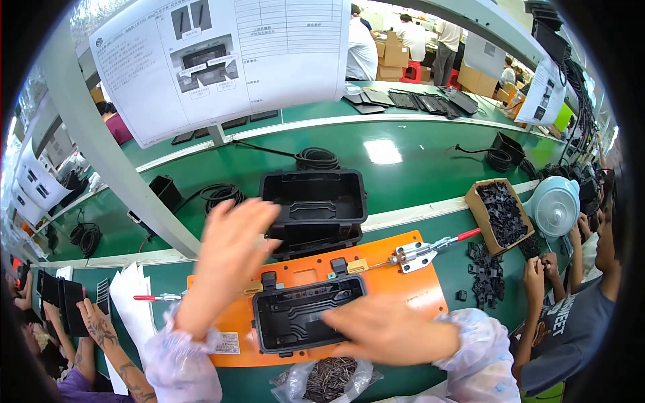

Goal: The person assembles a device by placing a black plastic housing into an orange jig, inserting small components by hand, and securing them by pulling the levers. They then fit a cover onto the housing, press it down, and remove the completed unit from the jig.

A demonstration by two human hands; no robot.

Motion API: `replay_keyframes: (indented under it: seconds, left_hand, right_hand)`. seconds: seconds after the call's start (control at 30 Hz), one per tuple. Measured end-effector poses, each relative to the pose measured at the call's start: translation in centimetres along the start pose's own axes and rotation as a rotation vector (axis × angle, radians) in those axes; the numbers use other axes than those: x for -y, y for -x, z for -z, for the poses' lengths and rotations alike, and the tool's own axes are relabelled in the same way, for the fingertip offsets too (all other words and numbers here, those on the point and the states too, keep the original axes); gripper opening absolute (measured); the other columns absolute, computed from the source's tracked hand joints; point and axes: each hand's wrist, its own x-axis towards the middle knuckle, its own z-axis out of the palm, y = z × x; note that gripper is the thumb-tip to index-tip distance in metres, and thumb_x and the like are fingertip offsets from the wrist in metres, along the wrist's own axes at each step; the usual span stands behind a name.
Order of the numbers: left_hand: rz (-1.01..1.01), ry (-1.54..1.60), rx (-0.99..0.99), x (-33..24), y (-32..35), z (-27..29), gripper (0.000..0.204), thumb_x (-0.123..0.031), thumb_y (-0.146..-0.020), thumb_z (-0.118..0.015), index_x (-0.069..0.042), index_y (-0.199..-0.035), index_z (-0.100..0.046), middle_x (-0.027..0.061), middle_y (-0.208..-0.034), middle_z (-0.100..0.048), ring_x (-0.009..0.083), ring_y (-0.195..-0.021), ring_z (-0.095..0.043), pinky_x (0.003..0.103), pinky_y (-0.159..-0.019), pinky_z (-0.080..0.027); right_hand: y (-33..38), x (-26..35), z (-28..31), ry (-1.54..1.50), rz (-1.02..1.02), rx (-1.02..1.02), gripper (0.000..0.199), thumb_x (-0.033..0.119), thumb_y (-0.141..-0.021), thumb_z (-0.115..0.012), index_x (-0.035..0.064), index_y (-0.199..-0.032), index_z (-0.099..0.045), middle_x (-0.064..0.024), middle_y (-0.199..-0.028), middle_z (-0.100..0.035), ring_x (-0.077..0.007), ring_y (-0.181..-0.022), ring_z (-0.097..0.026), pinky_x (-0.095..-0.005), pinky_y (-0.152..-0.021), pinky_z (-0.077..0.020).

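A black rectangular plastic case (306,316) lies with its hollow side up on an orange fixture board (410,295). Two black hinge tabs stand at its far edge. My left hand (232,252), slightly blurred, is raised over the board's left part with fingers stretched and nothing seen in them. Low over the case's right end, my right hand (393,329) has its fingers extended toward the inside; whether they touch it I cannot tell. Behind the board sits a stack of similar black cases (312,195). Near me lies a clear bag of dark metal pins (329,377).
Red-handled toggle clamps (430,250) flank the board. To the right are a cardboard box of black parts (497,215), loose black clips (485,275) and a light-blue fan (554,205). Coiled cables (316,159) rest behind. Co-workers' hands (541,272) are at both sides.
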Motion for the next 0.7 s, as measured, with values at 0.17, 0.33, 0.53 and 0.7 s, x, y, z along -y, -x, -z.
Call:
replay_keyframes:
  seconds: [0.17,0.33,0.53,0.7]
  left_hand:
    - [-0.136,-0.061,0.290,0.6,-3.6,-4.6,0.034,-0.015,-0.091,-0.071,-0.006,-0.122,-0.063,0.0077,-0.101,-0.072,0.0265,-0.101,-0.070,0.057,-0.114,-0.035]
    - [-0.064,-0.025,0.086,0.3,-3.1,-1.6,0.020,-0.001,-0.088,-0.066,-0.006,-0.106,-0.065,0.0088,-0.092,-0.072,0.0285,-0.091,-0.071,0.053,-0.107,-0.042]
    - [0.087,-0.003,-0.080,-3.0,-0.6,7.2,0.017,0.007,-0.085,-0.066,-0.001,-0.100,-0.066,0.0122,-0.087,-0.070,0.0321,-0.081,-0.068,0.049,-0.101,-0.047]
    - [0.329,-0.012,-0.179,-6.8,3.6,12.0,0.015,0.006,-0.083,-0.068,0.005,-0.098,-0.067,0.0175,-0.082,-0.067,0.0371,-0.075,-0.063,0.043,-0.090,-0.052]
  right_hand:
    - [0.2,2.1,-4.1,-0.026,-0.049,0.312,0.042,0.023,-0.087,-0.072,-0.0054,-0.118,-0.064,-0.0089,-0.093,-0.068,-0.0231,-0.078,-0.066,-0.0350,-0.070,-0.0534]
    - [0.4,3.1,-4.4,0.093,0.035,0.030,0.033,0.012,-0.076,-0.066,-0.0052,-0.104,-0.064,-0.0078,-0.082,-0.061,-0.0205,-0.073,-0.062,-0.0307,-0.066,-0.0504]
    - [-0.3,4.6,2.7,0.253,0.093,-0.165,0.036,0.014,-0.073,-0.066,-0.0048,-0.103,-0.067,-0.0116,-0.096,-0.067,-0.0213,-0.084,-0.065,-0.0289,-0.069,-0.0497]
    - [-2.6,0.0,8.7,0.360,0.156,-0.093,0.026,0.019,-0.076,-0.067,0.0049,-0.097,-0.072,-0.0071,-0.103,-0.068,-0.0271,-0.103,-0.067,-0.0441,-0.087,-0.0527]
